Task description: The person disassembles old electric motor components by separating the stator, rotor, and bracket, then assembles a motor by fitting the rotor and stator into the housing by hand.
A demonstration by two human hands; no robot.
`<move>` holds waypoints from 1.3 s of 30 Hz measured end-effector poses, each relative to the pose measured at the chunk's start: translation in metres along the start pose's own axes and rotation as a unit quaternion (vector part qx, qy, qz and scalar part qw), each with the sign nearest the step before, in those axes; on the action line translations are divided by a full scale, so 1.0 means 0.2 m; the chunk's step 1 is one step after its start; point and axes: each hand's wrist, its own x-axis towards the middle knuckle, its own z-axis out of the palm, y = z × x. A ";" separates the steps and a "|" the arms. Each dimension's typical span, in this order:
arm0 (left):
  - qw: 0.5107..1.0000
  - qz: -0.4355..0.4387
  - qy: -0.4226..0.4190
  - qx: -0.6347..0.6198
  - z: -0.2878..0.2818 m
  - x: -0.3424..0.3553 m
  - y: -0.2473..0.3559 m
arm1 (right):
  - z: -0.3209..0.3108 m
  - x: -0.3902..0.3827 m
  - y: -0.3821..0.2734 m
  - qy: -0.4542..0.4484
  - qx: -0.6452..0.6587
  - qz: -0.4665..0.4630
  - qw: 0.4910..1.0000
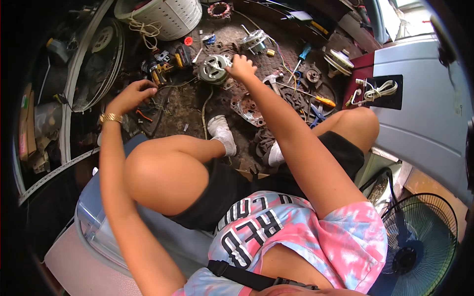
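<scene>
My right hand (242, 68) reaches forward, closed on the right edge of a round silver electric motor (214, 68) with a slotted metal face. The motor rests on the cluttered floor, and a wire trails from its underside. My left hand (132, 96), with a gold watch at the wrist, hovers at the left, its fingers loosely bent and apart with nothing visible between them. Nearest to it lie loose thin wires and orange-handled pliers (143, 116). A yellow-and-black cordless drill (159, 72) lies just beyond its fingertips.
A second motor (254, 41), a hammer (271, 81), a rusty metal housing (248, 109) and screwdrivers (303, 53) crowd the floor. A white basket (178, 18) stands far left, a fan guard (101, 64) leans left, a grey appliance (424, 98) stands right, and a fan (410, 251) sits near right.
</scene>
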 end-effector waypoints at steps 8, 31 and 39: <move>0.968 -0.094 -0.092 -0.214 1.24 0.25 -0.58 | 0.19 -0.25 0.43 0.019 0.068 -0.064 0.995; 0.911 0.002 0.101 -0.400 1.32 0.00 -0.37 | -0.05 -0.80 0.57 0.075 -0.133 -0.320 0.935; 0.895 0.025 0.119 -0.429 1.29 -0.11 -0.34 | -0.27 -0.73 0.59 0.211 -0.237 -0.182 0.931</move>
